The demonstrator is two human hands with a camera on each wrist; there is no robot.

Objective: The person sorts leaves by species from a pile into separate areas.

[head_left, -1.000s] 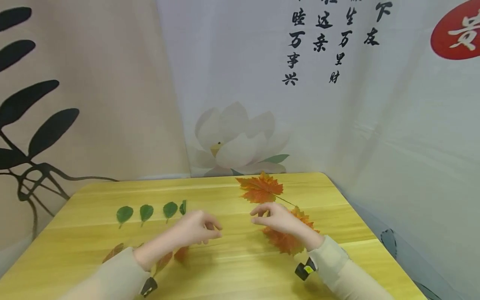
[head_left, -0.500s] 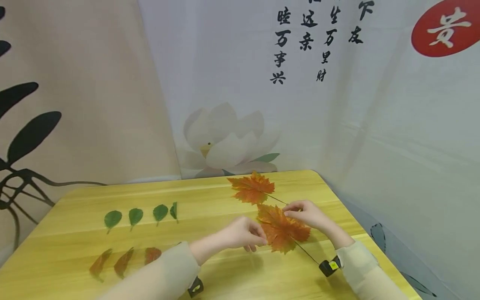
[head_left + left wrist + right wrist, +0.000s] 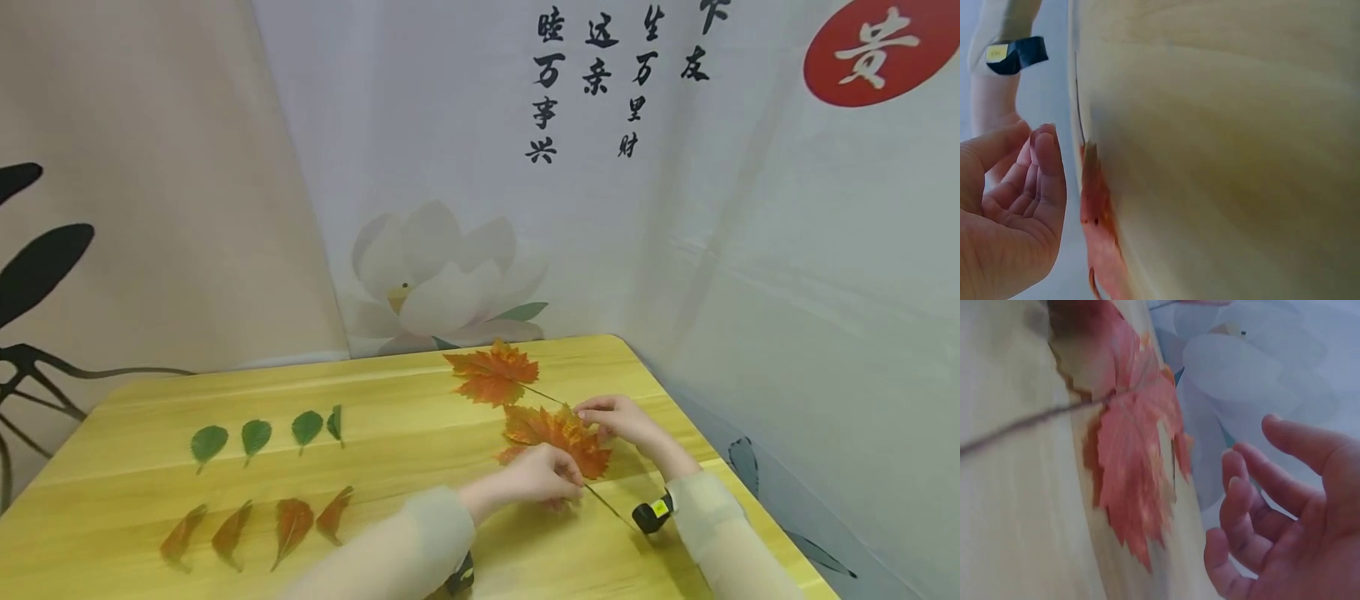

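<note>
Two orange maple leaves lie on the yellow wood-grain table: a far one [image 3: 491, 375] by the back edge, and a near one [image 3: 558, 432] in front of it. My left hand [image 3: 536, 477] hovers at the near leaf's lower edge, beside its thin stem [image 3: 609, 505], partly covering the leaf. In the left wrist view its thumb and fingertips come close together, nothing visible between them. My right hand [image 3: 618, 418] is at the near leaf's upper right, by the far leaf's stem. The right wrist view shows its fingers [image 3: 1238, 503] loosely bent and apart from the maple leaf [image 3: 1138, 450].
On the table's left side lies a row of several small green leaves [image 3: 256, 437], one seen nearly edge-on. Nearer is a row of several reddish-brown leaves [image 3: 293, 523]. A printed cloth backdrop [image 3: 435, 167] hangs behind the table [image 3: 390, 417].
My left hand has moved right, from beside the small leaves to the near maple leaf, uncovering the reddish-brown row. My right hand has drawn right, off that leaf's middle. The head view has shifted right.
</note>
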